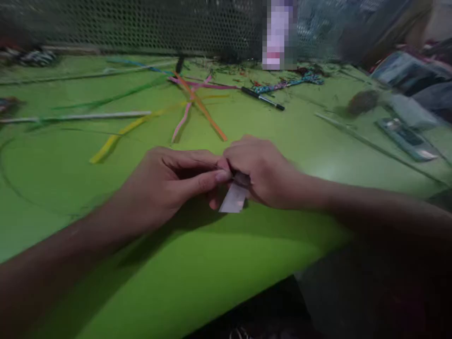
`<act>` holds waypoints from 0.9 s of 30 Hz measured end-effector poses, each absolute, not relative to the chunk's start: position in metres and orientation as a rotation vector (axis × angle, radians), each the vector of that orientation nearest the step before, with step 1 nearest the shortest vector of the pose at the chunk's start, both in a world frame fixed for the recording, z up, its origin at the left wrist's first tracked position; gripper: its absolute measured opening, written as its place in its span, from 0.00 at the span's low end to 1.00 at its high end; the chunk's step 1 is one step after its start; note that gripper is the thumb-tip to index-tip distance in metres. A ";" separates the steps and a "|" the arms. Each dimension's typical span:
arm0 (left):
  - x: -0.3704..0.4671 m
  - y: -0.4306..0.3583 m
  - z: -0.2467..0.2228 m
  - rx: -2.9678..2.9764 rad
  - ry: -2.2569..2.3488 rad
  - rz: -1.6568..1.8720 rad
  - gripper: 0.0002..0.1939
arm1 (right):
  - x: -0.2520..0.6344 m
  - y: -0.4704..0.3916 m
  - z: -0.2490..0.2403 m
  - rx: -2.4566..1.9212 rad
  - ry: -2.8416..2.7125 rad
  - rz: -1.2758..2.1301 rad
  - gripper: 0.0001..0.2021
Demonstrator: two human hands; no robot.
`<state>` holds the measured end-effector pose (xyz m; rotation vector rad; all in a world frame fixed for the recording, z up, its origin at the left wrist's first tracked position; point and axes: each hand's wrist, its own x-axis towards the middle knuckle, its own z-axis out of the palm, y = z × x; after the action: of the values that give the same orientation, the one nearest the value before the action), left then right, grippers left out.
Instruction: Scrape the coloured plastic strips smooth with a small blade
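Note:
My left hand (176, 186) is closed, its thumb pressed against the fingers in a pinch. What lies between those fingertips is too small and hidden to make out. My right hand (263, 172) meets it fingertip to fingertip, curled shut with the knuckles up. A short, flat, pale strip (233, 200) juts down from under the right hand's fingers, shiny and straight-edged. Its upper part is covered by the fingers. Both hands are just above the green tabletop (219, 254), near its front edge.
Beyond the hands lie a yellow strip (118, 139), an orange strip (208, 115) and a pink strip (182, 121). A black pen (263, 99) rests near a multicoloured braided cord (278, 86). A long thin rod (367, 141) and a flat packet (406, 139) lie right. Perforated mesh (141, 28) stands behind.

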<state>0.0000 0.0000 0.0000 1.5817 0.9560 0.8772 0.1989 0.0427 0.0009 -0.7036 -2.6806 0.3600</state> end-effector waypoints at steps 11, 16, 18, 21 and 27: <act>0.000 0.001 -0.003 1.584 1.024 0.872 0.06 | 0.200 0.042 0.000 -0.678 -2.647 0.367 0.05; 0.001 0.002 -0.003 1.571 1.037 0.886 0.06 | 0.199 0.043 -0.001 -0.700 -2.656 0.349 0.06; 0.001 0.002 -0.004 1.565 1.046 0.896 0.06 | 0.200 0.042 0.000 -0.714 -2.659 0.346 0.06; 0.002 0.001 -0.005 1.570 1.048 0.902 0.06 | 0.200 0.041 0.001 -0.719 -2.667 0.349 0.06; 0.003 0.000 -0.005 1.593 1.018 0.920 0.06 | 0.200 0.042 0.000 -0.737 -2.676 0.337 0.06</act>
<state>0.0025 0.0002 -0.0046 1.5931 1.0182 0.9197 0.2000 0.0422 0.0001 -0.7370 -2.6757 0.3373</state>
